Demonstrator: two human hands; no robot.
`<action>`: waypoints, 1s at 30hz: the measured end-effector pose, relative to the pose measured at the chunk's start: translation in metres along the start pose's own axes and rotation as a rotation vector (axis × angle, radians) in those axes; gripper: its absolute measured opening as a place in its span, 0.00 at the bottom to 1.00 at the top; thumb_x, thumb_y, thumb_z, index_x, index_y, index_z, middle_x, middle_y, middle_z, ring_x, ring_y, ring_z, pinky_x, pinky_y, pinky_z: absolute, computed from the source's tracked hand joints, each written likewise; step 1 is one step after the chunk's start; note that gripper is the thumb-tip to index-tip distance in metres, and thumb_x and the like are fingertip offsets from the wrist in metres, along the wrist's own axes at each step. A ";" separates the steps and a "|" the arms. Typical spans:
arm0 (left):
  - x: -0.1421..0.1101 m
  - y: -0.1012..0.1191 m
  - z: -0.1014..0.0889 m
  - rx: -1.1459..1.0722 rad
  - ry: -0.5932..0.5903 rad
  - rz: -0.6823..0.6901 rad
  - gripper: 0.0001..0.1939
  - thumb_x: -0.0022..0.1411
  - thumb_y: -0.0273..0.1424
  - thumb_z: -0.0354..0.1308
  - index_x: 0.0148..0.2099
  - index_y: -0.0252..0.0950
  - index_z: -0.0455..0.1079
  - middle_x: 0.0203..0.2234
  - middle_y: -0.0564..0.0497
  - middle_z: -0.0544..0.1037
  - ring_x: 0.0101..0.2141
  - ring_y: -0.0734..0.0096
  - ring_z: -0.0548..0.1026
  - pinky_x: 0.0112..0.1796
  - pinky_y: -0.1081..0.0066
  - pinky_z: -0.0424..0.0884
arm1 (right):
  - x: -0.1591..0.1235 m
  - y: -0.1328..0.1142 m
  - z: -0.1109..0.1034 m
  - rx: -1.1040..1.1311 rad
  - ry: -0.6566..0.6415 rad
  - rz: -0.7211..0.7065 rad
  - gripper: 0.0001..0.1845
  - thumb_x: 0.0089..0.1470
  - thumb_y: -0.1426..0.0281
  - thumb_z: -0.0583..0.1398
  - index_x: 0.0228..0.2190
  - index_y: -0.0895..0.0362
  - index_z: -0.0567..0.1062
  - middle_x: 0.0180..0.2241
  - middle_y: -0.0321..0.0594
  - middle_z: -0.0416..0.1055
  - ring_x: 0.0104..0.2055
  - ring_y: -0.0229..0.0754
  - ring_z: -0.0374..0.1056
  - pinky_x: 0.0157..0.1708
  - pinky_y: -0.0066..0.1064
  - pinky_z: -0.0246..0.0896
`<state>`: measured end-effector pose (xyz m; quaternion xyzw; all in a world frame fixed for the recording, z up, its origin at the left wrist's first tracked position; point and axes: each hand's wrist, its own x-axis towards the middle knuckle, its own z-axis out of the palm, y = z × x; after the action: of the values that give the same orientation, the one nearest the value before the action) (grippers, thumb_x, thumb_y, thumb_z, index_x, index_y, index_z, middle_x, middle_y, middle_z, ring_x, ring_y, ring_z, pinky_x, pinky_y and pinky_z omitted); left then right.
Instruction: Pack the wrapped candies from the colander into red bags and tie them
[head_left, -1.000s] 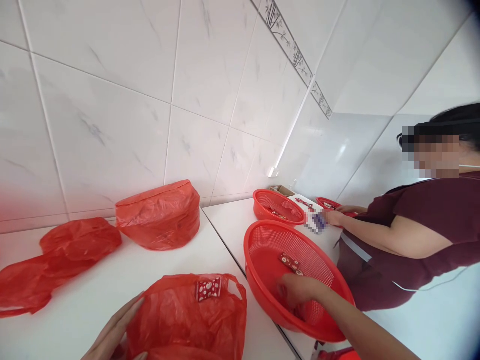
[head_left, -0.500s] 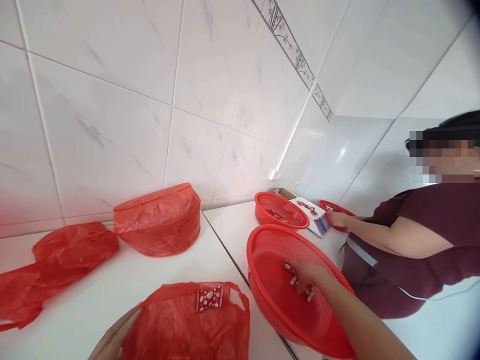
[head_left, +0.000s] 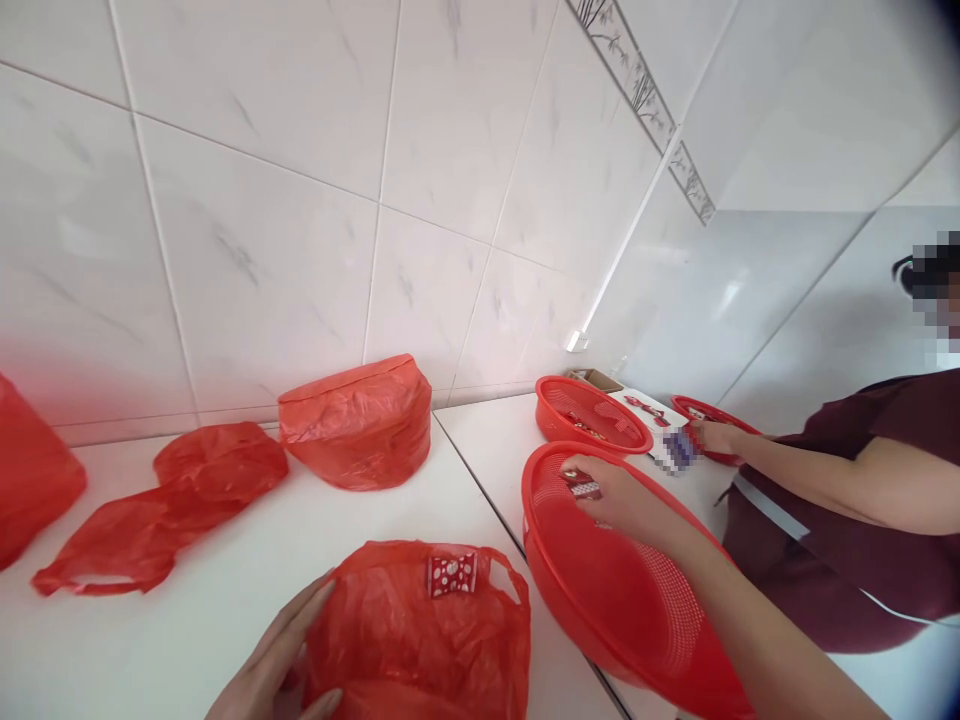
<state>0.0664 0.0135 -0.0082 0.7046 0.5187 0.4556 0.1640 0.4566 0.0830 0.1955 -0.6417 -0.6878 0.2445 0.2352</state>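
Your left hand [head_left: 281,655] is at the bottom of the view against the near left side of an opened red plastic bag [head_left: 420,640], its fingers straight and close together along the plastic, the thumb set apart at the bag's near edge; you cannot tell from here whether it pinches a fold. A dark red packet with white dots [head_left: 452,575] shows at the bag's far side, just beside a handle loop, though whether it lies inside or on the plastic is unclear. Your right hand [head_left: 611,495] reaches into a large red basket [head_left: 559,600], fingers curled around small patterned packets [head_left: 581,485] by the perforated far wall; the hand hides their number. The bag sits near the basket on a white desk [head_left: 187,640]. Toward the tiled wall [head_left: 300,250], a puffed red bag [head_left: 356,430] stands upright, with a flattened red bag [head_left: 157,525] beside it and another red bag [head_left: 34,480] cut off by the left edge. Behind your basket is a smaller red basket [head_left: 551,425] containing little packets. Farther right, a co-worker in maroon [head_left: 825,580] has an arm extended to a third red basket, partly hidden.
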 end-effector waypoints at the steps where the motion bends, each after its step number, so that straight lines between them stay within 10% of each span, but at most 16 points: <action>1: 0.001 0.000 -0.003 0.013 -0.040 0.017 0.37 0.53 0.36 0.62 0.63 0.60 0.54 0.59 0.55 0.68 0.55 0.53 0.70 0.51 0.61 0.71 | -0.006 -0.021 0.006 -0.009 -0.015 -0.151 0.18 0.48 0.76 0.56 0.41 0.51 0.73 0.42 0.37 0.71 0.41 0.38 0.68 0.38 0.28 0.65; 5: 0.000 -0.002 -0.005 -0.003 -0.050 0.003 0.39 0.53 0.34 0.62 0.64 0.57 0.53 0.60 0.53 0.66 0.56 0.51 0.69 0.50 0.60 0.71 | -0.031 -0.081 0.049 -0.135 -0.215 -0.434 0.22 0.51 0.79 0.53 0.44 0.47 0.73 0.44 0.35 0.68 0.42 0.36 0.67 0.43 0.27 0.63; 10: 0.000 0.003 -0.003 -0.041 -0.041 0.011 0.39 0.52 0.30 0.61 0.64 0.54 0.55 0.60 0.51 0.67 0.56 0.51 0.68 0.53 0.60 0.70 | -0.035 -0.088 0.089 -0.223 -0.420 -0.475 0.28 0.46 0.72 0.64 0.50 0.46 0.69 0.47 0.35 0.67 0.45 0.39 0.67 0.44 0.27 0.61; 19: 0.003 0.028 -0.013 -0.062 -0.139 -0.024 0.41 0.52 0.22 0.57 0.65 0.50 0.52 0.62 0.49 0.62 0.59 0.54 0.64 0.55 0.57 0.66 | -0.042 -0.038 0.124 -0.564 -0.060 -0.131 0.30 0.58 0.75 0.49 0.61 0.58 0.58 0.63 0.51 0.53 0.64 0.52 0.53 0.57 0.41 0.57; 23: 0.001 0.032 -0.014 -0.156 -0.157 -0.122 0.43 0.48 0.19 0.56 0.65 0.50 0.53 0.63 0.50 0.59 0.59 0.54 0.64 0.53 0.60 0.69 | -0.048 -0.018 0.153 -0.669 0.040 -0.079 0.35 0.52 0.86 0.43 0.60 0.59 0.62 0.63 0.52 0.54 0.64 0.55 0.53 0.57 0.45 0.57; 30: 0.001 0.039 -0.020 -0.380 -0.266 -0.384 0.46 0.51 0.20 0.52 0.68 0.52 0.39 0.57 0.49 0.65 0.38 0.68 0.76 0.41 0.66 0.74 | -0.062 0.010 0.175 -0.603 0.190 0.008 0.30 0.56 0.77 0.44 0.60 0.59 0.60 0.50 0.51 0.71 0.48 0.50 0.71 0.41 0.37 0.69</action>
<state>0.0729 -0.0062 0.0297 0.6038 0.5220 0.4087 0.4426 0.3572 0.0162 0.0537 -0.7051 -0.7019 -0.0306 0.0966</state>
